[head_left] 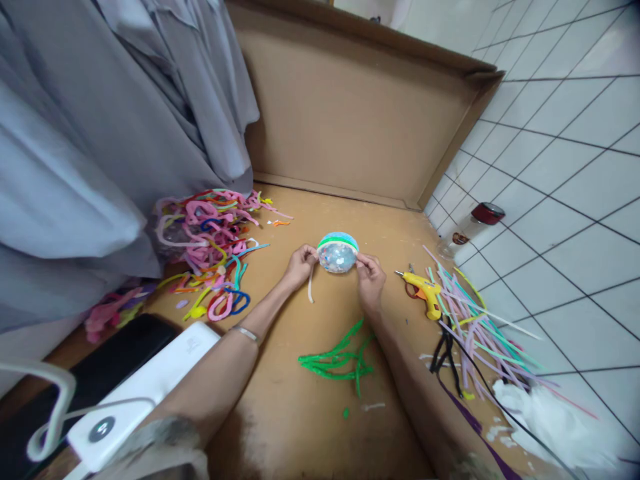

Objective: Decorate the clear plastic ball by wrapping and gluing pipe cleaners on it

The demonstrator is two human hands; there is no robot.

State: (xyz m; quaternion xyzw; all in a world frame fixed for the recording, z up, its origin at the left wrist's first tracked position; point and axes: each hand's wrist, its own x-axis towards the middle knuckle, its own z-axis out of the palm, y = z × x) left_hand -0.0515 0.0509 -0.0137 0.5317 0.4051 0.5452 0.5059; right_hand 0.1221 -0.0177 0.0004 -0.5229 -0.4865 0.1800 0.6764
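A clear, round ball-like object (pixel 338 259) with a shiny front and specks inside is held up over the table's middle. Green, blue and white bands wrap its upper part. At its left side, my left hand (pixel 301 265) is pinched closed on a white pipe cleaner (pixel 311 285), whose loose end hangs below the fingers. My right hand (pixel 370 275) pinches the ball's right edge, where the white band meets it. Nearer to me, between my forearms, lie several bent green pipe cleaners (pixel 335 363).
A tangled heap of pink and mixed pipe cleaners (pixel 205 227) lies left. At right are a yellow glue gun (pixel 425 291), straight pastel pipe cleaners (pixel 470 327), a red-capped jar (pixel 475 227) and white plastic (pixel 540 413). A white power bank (pixel 165 373) sits front left; cardboard (pixel 345 113) stands behind.
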